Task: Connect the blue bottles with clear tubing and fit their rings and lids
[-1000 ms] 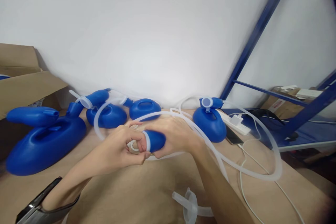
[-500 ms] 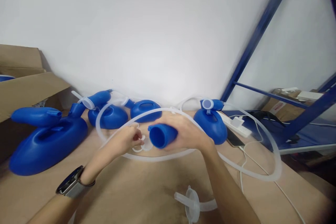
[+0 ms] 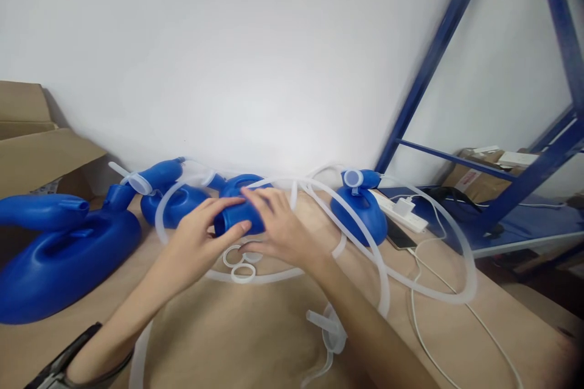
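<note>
Both hands hold a short blue plastic tube above the table. My left hand wraps its open end with thumb and fingers. My right hand grips the other end from above. Just below them, small translucent white rings lie on the brown tabletop. A long clear hose loops around my hands and forearms.
Several blue plastic bottles stand along the wall: a large one at left, two in the middle, one at right. A white funnel piece lies near my right forearm. A power strip, cables and blue shelving are at right. A cardboard box sits far left.
The white rings that my left hand held at the tube's mouth now lie on the table. My left hand has moved back onto the tube, and both hands have shifted left and away.
</note>
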A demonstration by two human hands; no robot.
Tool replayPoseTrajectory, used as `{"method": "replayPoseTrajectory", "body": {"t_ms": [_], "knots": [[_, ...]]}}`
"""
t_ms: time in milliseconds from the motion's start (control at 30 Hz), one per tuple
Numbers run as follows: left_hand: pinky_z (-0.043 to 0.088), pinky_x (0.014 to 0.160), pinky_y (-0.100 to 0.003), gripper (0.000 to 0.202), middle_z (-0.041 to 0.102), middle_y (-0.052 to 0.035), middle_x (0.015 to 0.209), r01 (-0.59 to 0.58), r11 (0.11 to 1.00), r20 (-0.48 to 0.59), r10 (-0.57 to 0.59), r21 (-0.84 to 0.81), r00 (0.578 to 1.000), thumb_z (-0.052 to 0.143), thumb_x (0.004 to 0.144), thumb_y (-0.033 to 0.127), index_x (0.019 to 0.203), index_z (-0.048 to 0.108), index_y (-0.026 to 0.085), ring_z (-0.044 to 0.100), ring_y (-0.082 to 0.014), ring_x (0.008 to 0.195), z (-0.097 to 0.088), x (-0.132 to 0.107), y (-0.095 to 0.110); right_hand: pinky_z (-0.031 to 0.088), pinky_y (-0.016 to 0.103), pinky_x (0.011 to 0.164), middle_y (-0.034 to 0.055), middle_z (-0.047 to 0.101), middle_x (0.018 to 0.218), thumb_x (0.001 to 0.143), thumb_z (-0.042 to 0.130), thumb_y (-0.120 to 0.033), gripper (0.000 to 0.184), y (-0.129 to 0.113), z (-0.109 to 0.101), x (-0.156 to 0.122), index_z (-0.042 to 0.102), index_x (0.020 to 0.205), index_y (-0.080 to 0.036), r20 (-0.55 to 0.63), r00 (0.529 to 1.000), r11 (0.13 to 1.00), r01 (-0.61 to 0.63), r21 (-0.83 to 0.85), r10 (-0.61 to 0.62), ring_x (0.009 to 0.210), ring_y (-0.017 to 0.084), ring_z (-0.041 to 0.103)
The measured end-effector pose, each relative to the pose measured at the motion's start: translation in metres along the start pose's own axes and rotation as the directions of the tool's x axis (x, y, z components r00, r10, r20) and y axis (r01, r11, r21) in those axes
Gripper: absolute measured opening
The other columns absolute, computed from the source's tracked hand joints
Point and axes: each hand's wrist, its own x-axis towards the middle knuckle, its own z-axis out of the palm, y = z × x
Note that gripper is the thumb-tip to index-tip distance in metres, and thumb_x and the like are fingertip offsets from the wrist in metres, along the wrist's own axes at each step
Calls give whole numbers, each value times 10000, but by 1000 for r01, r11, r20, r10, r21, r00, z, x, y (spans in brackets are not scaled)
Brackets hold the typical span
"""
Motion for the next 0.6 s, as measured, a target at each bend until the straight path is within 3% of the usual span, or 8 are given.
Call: {"method": "replayPoseTrajectory", "body": {"t_ms": [33, 100, 233, 333, 400, 433, 533, 600], "knots": [[585, 947, -466, 665, 711, -85, 1319, 3, 1000, 5, -3, -2, 1000, 639, 833, 739, 1293, 705, 264, 679, -337, 1152, -6, 2, 0, 446, 514, 1158, 182, 507, 1488, 844, 798, -609, 1044, 5, -9, -1, 275, 1634, -171, 11, 998, 997, -56, 52, 56, 1369, 329, 479], [576, 982, -460, 663, 704, -67, 1355, 46, 999, 34, -46, -17, 998, 677, 811, 729, 1294, 703, 277, 681, -335, 1171, -21, 5, 0, 454, 523, 1148, 160, 530, 1475, 836, 816, -594, 938, 17, -26, -3, 388, 1578, -210, 52, 985, 979, -171, 114, 166, 1375, 324, 491], [572, 1015, -450, 724, 721, -46, 1351, 173, 985, 52, -172, -27, 984, 726, 750, 750, 1309, 693, 290, 711, -333, 1141, -48, 5, 3, 482, 484, 1075, 88, 701, 1245, 965, 738, -416, 333, 33, -42, -6, 684, 1246, -246, 161, 970, 963, -208, 170, 181, 1215, 282, 610], [582, 987, -420, 722, 748, -21, 1294, 188, 982, 8, -188, -23, 982, 720, 745, 765, 1299, 696, 302, 735, -314, 1082, -55, 3, 5, 474, 440, 1039, 97, 698, 1215, 995, 686, -300, 166, 30, -38, -5, 688, 1137, -215, 40, 987, 972, -161, 173, 156, 1166, 260, 618], [589, 953, -412, 711, 762, -16, 1252, 175, 984, -41, -176, -17, 984, 708, 761, 767, 1297, 696, 299, 740, -311, 1047, -56, 2, 6, 485, 402, 968, 91, 693, 1114, 961, 695, -277, 116, 24, -36, -3, 667, 1043, -199, -87, 974, 965, -192, 181, 210, 1074, 248, 626], [594, 932, -408, 710, 768, -20, 1231, 175, 984, -65, -175, -17, 982, 704, 768, 765, 1299, 696, 293, 739, -314, 1037, -56, 2, 7, 490, 379, 916, 73, 694, 1028, 948, 701, -295, 107, 21, -35, -2, 659, 971, -199, -93, 962, 950, -234, 208, 258, 999, 236, 632], [605, 872, -385, 721, 779, -42, 1188, 178, 983, -78, -181, -51, 980, 712, 777, 753, 1304, 696, 262, 739, -312, 1012, -55, 3, 8, 492, 329, 788, 37, 699, 850, 1005, 600, -471, 328, 18, -30, 0, 665, 834, -199, 173, 906, 799, -421, 429, 385, 825, 193, 646], [613, 864, -380, 732, 778, -56, 1194, 166, 983, -61, -171, -78, 983, 720, 776, 743, 1310, 696, 243, 748, -301, 983, -53, 3, 7, 514, 323, 776, 54, 726, 876, 1030, 480, -617, 503, 20, -21, -1, 697, 878, -190, 373, 856, 562, -517, 646, 358, 829, 189, 680]]}}
